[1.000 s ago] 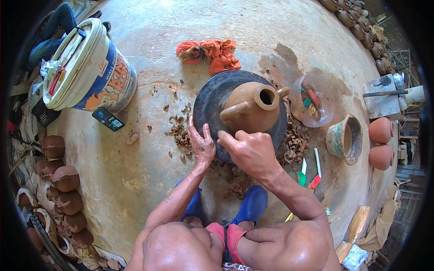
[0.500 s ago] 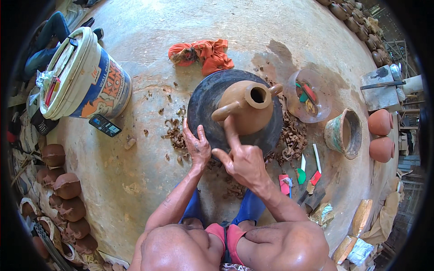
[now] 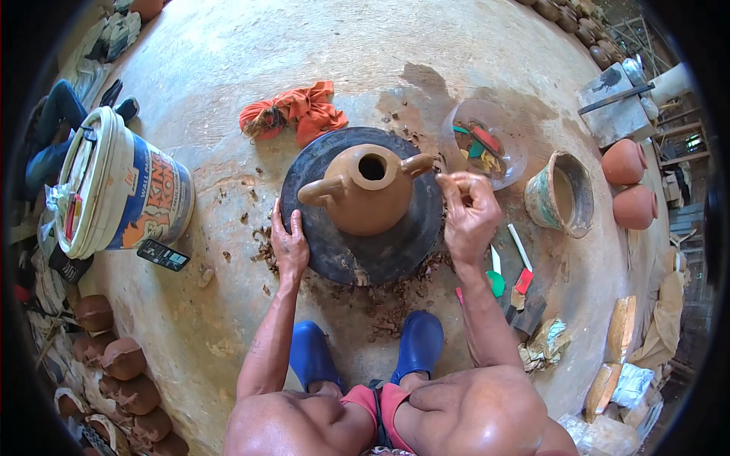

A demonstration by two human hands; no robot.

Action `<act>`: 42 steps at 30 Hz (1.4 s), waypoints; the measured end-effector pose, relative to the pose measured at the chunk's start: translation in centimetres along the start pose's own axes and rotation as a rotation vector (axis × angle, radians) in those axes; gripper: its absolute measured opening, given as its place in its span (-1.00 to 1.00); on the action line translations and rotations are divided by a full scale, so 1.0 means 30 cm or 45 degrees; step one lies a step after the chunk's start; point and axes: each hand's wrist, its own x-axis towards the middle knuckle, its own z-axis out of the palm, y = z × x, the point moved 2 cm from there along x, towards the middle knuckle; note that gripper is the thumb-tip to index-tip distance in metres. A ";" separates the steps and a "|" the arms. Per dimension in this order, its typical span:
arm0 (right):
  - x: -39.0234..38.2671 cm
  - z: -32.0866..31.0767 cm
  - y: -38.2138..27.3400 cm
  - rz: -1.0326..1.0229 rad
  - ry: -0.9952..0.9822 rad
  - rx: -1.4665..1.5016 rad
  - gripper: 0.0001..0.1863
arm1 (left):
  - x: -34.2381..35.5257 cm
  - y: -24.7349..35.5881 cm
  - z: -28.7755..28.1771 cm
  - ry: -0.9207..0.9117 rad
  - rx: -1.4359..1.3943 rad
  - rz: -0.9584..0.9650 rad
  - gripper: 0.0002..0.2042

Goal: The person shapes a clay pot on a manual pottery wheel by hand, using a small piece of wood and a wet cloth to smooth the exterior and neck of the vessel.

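A brown clay jar (image 3: 366,213) with a round open mouth and two side handles stands upright on a dark round turntable (image 3: 312,247). My left hand (image 3: 290,247) has its fingers stretched along the turntable's near left rim, thumb raised apart. To the right of the jar is my right hand (image 3: 469,215), fingers curled together in a pinch close to the right handle (image 3: 417,165). Whatever sits in that pinch, if anything, is too small to make out. Clay shavings (image 3: 265,253) lie around the turntable.
An orange cloth (image 3: 304,114) lies behind the turntable. A clear basin (image 3: 494,163) with coloured scraps and a green-stained pot (image 3: 561,195) stand right. Leftward are a large paint bucket (image 3: 125,186) and a phone (image 3: 163,254). Clay pots (image 3: 125,359) line the left edge.
My right hand has left the jar's near side, where a finger pointed below the left handle, and moved right with fingers curled. My left hand stays by the rim. The whole view has shifted.
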 end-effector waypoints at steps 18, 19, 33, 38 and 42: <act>0.053 0.203 -0.017 0.188 0.133 0.220 -0.54 | 0.031 -0.034 -0.018 -0.019 0.145 0.014 -0.38; 0.045 0.201 -0.038 0.163 0.098 0.156 -0.52 | 0.036 -0.034 -0.031 -0.022 0.156 0.001 -0.38; 0.141 -0.288 0.367 0.100 0.445 -0.214 -0.84 | 0.105 -0.113 -0.062 -0.110 0.087 -0.141 -0.45; 0.349 -0.739 0.761 0.218 0.239 -1.074 -0.75 | 0.112 -0.127 -0.030 -0.203 0.142 -0.011 -0.53; 0.393 -0.865 1.087 0.705 -0.214 -1.087 -0.74 | 0.125 -0.186 -0.012 -0.222 0.101 -0.008 -0.61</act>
